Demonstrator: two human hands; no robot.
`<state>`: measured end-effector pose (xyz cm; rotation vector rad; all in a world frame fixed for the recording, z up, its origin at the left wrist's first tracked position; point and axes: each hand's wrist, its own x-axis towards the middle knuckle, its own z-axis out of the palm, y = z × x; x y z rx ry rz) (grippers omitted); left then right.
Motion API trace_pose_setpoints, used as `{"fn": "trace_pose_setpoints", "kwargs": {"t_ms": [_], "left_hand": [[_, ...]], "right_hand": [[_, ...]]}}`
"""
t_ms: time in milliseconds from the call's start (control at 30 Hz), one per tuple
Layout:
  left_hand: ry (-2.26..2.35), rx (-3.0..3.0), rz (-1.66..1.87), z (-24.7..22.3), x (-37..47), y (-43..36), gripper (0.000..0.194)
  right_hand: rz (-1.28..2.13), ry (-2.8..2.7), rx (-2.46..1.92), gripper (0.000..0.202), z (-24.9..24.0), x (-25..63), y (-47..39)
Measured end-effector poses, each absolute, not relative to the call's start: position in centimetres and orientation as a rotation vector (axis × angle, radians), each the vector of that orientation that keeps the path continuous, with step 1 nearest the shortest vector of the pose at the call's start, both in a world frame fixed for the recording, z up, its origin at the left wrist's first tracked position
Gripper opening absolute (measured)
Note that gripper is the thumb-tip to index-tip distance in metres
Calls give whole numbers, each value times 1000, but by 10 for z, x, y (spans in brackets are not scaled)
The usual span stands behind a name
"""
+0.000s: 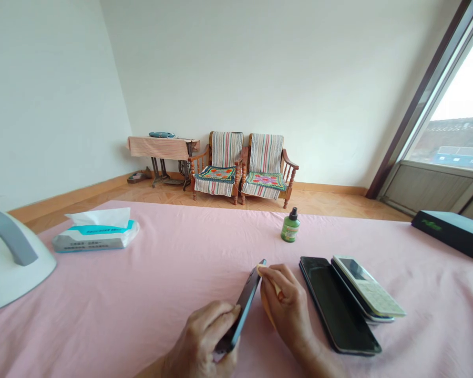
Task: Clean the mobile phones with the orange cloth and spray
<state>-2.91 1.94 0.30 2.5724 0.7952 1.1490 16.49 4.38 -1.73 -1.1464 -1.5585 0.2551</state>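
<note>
My left hand (207,338) grips the lower end of a dark smartphone (246,302), which is tilted up on its edge above the pink cloth. My right hand (286,299) is closed on a yellowish cloth (268,310) and presses it against the phone's upper end. Right of my hands lies a large black phone (339,307) with its dark screen up. Beside it, a white keypad phone (368,286) rests on top of another device. Farther back stands a green bottle (290,227) with a black cap.
A tissue pack (96,234) sits at the left, near a white and grey appliance (11,257). A black box (453,233) lies at the right edge. Beyond the pink-covered table (161,283) are two wooden chairs (246,168) and a cloth-covered sewing table (160,147).
</note>
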Motion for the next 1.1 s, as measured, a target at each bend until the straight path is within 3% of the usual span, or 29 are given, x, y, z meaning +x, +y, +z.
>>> {"fn": "trace_pose_setpoints", "kwargs": {"t_ms": [200,400,533,933,1100], "left_hand": [[813,2519,1137,4,-29,20,31],[786,2536,1114,3,-30,21,37],[776,2520,1107,-1,-30,23,42],[745,2469,1104,-3,-32,25,42],[844,2428,1033,-7,-32,27,43]], "right_hand": [[304,-1686,-940,24,-16,140,19],[213,-1562,-1049,23,-9,148,28],[323,-1667,-933,25,-14,142,19],[394,-1765,-837,32,-22,134,14],[243,-1664,-1035,25,-18,146,25]]}}
